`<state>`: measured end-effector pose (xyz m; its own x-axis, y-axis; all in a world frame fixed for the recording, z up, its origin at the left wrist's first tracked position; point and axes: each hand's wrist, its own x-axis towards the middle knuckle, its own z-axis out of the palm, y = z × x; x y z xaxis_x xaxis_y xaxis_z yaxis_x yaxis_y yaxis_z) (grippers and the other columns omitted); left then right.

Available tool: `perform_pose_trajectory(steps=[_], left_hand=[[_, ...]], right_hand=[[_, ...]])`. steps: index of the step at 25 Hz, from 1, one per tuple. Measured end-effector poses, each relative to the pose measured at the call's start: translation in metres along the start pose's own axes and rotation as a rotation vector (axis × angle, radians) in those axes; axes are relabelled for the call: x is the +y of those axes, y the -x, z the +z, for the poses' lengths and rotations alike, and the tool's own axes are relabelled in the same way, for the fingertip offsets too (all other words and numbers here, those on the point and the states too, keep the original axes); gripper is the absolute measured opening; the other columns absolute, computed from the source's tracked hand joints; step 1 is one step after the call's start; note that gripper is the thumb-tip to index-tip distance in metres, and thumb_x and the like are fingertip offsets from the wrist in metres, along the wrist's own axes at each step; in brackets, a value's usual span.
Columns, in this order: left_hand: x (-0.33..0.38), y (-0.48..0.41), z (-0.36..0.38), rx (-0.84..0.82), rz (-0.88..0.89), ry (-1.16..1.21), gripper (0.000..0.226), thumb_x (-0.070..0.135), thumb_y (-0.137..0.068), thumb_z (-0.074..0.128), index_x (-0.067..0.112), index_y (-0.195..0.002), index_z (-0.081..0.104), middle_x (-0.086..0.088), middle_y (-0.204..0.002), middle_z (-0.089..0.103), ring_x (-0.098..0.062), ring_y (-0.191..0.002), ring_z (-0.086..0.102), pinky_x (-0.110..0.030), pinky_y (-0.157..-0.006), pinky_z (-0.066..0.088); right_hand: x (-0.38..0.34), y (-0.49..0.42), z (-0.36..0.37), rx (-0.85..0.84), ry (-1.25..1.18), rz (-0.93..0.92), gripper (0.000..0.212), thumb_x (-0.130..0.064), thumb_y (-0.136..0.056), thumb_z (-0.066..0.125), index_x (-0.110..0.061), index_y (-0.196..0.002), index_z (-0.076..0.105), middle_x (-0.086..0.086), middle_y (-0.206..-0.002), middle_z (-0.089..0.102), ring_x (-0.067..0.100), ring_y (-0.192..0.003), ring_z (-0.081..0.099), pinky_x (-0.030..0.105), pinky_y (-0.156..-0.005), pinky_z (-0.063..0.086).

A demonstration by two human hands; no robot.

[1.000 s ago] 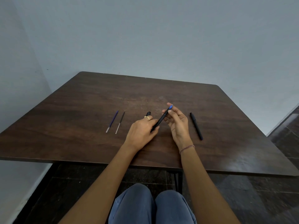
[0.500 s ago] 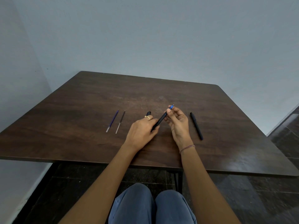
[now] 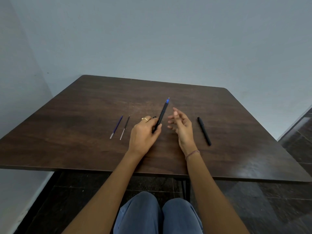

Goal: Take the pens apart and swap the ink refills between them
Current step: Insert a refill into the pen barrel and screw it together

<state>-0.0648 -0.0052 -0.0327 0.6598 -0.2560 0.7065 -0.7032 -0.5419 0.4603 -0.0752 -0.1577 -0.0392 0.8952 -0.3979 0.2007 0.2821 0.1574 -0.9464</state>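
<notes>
My left hand [image 3: 145,132] grips the lower end of a black pen [image 3: 162,114] whose blue tip points up and away from me. My right hand [image 3: 182,127] hovers just right of that pen, fingers spread, holding nothing. A second black pen [image 3: 204,131] lies on the table to the right of my right hand. Two loose refills lie side by side left of my left hand: a blue refill [image 3: 116,127] and a dark refill [image 3: 125,127]. A small black piece [image 3: 154,117] peeks out behind my left fingers; I cannot tell what it is.
All of this rests on a dark wooden table [image 3: 84,124] set against a pale wall. The table's front edge runs just before my forearms. My knees in blue trousers [image 3: 157,215] show below it, over a dark tiled floor.
My right hand has let go of the pen's blue tip and opened, moving slightly right. The left hand has tilted the pen more upright.
</notes>
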Motion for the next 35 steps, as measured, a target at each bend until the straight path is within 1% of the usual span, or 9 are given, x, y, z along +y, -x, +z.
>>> perform_pose_trajectory(steps=[4,7,11,15,18,24,28,31,35], left_hand=[[-0.005,-0.005,-0.003,0.153,-0.203,0.095,0.013,0.019,-0.083,0.069,0.01,-0.092,0.07,0.002,-0.075,0.06,-0.008,-0.062,0.055,-0.027,-0.06,0.052],[-0.006,-0.005,-0.005,0.176,-0.25,0.111,0.017,0.02,-0.083,0.069,0.007,-0.094,0.07,0.0,-0.077,0.062,-0.01,-0.063,0.057,-0.03,-0.06,0.053],[-0.007,-0.005,-0.007,0.16,-0.267,0.104,0.017,0.02,-0.083,0.07,0.009,-0.095,0.07,0.002,-0.078,0.061,-0.009,-0.065,0.056,-0.026,-0.061,0.052],[-0.006,-0.005,-0.006,0.135,-0.272,0.089,0.018,0.021,-0.082,0.07,0.011,-0.097,0.07,0.003,-0.082,0.061,-0.008,-0.068,0.056,-0.022,-0.063,0.048],[-0.007,-0.005,-0.004,0.133,-0.275,0.078,0.018,0.021,-0.082,0.07,0.01,-0.096,0.07,0.002,-0.083,0.062,-0.005,-0.066,0.053,-0.015,-0.063,0.042],[-0.008,-0.005,-0.002,0.141,-0.264,0.077,0.016,0.021,-0.081,0.07,0.011,-0.094,0.07,0.003,-0.081,0.062,-0.007,-0.066,0.054,-0.021,-0.063,0.045],[-0.007,-0.006,-0.001,0.138,-0.253,0.058,0.013,0.022,-0.081,0.07,0.013,-0.091,0.07,0.005,-0.079,0.059,-0.006,-0.062,0.053,-0.021,-0.059,0.046],[-0.007,-0.006,-0.002,0.124,-0.237,0.053,0.014,0.022,-0.081,0.07,0.014,-0.092,0.07,0.006,-0.079,0.059,-0.003,-0.061,0.052,-0.019,-0.059,0.046],[-0.007,-0.004,-0.002,0.108,-0.23,0.069,0.013,0.02,-0.082,0.07,0.015,-0.094,0.07,0.01,-0.077,0.056,-0.003,-0.061,0.053,-0.017,-0.059,0.046]], right_hand=[[0.006,0.002,0.008,-0.097,0.469,-0.038,0.033,-0.029,-0.097,0.052,-0.029,-0.129,0.055,-0.006,-0.09,0.068,0.009,-0.09,0.064,0.02,-0.08,0.05],[0.007,0.0,0.014,-0.118,0.858,-0.142,0.041,-0.021,-0.099,0.046,-0.03,-0.139,0.045,0.002,-0.091,0.07,0.015,-0.08,0.063,0.011,-0.073,0.043],[0.01,-0.001,0.029,-0.099,1.123,-0.247,0.046,-0.017,-0.096,0.045,-0.027,-0.141,0.044,0.003,-0.109,0.065,0.02,-0.1,0.057,0.03,-0.095,0.043],[0.008,-0.012,0.045,-0.155,1.377,-0.222,0.04,-0.036,-0.093,0.05,-0.027,-0.131,0.055,0.007,-0.113,0.06,0.031,-0.105,0.053,0.035,-0.085,0.044],[0.008,-0.016,0.049,-0.17,1.492,-0.256,0.033,-0.036,-0.093,0.048,-0.024,-0.12,0.062,0.007,-0.106,0.059,0.032,-0.1,0.054,0.031,-0.075,0.041],[0.012,-0.011,0.045,-0.117,1.485,-0.351,0.025,-0.033,-0.093,0.052,-0.013,-0.1,0.065,0.006,-0.098,0.059,0.025,-0.092,0.053,0.029,-0.069,0.04],[0.012,-0.006,0.037,-0.109,1.402,-0.368,0.019,-0.026,-0.092,0.057,-0.012,-0.102,0.066,0.004,-0.098,0.06,0.02,-0.094,0.055,0.027,-0.073,0.044],[0.008,-0.003,0.031,-0.071,1.181,-0.343,0.01,-0.021,-0.088,0.063,-0.016,-0.096,0.067,-0.001,-0.092,0.065,0.012,-0.085,0.059,0.022,-0.072,0.047],[0.004,-0.002,0.018,0.117,0.653,-0.217,0.016,-0.016,-0.083,0.071,-0.023,-0.098,0.068,-0.014,-0.083,0.067,-0.006,-0.079,0.061,0.008,-0.071,0.047]])
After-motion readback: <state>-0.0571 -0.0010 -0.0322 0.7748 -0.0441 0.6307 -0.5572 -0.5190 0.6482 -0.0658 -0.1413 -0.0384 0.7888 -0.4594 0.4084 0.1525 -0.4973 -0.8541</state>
